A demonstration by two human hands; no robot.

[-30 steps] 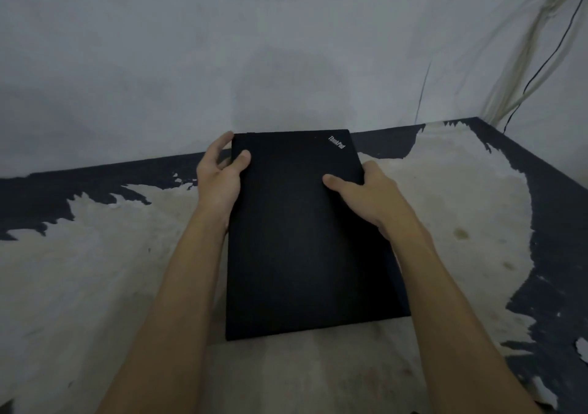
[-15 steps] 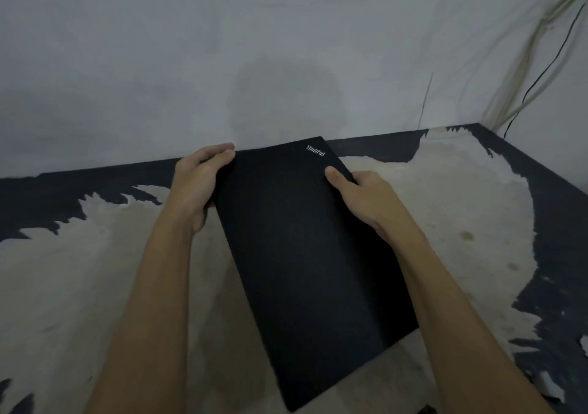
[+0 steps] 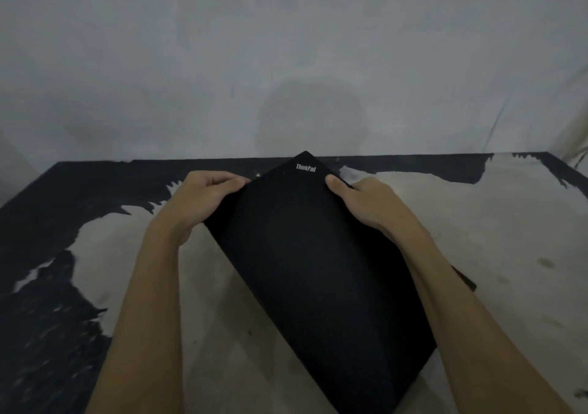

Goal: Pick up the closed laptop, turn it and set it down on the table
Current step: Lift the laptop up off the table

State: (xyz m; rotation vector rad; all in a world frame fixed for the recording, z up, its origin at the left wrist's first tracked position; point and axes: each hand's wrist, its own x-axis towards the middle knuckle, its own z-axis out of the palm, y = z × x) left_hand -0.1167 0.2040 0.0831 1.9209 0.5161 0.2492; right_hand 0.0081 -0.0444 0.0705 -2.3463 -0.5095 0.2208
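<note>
Black and closed, the laptop [image 3: 318, 270] has turned further than half a second ago, its logo corner now pointing far. Left hand [image 3: 203, 197] and right hand [image 3: 366, 203] pinch its far edges above the table [image 3: 509, 222].

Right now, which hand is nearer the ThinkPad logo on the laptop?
Right. The right hand grips the laptop edge with its thumb just right of and below the logo. The left hand holds the opposite edge, farther from the logo.

My left hand [image 3: 203, 199] and right hand [image 3: 366, 205] are bare, with nothing on the fingers or wrists that I can see. Both forearms are uncovered right down to the bottom of the view.
</note>
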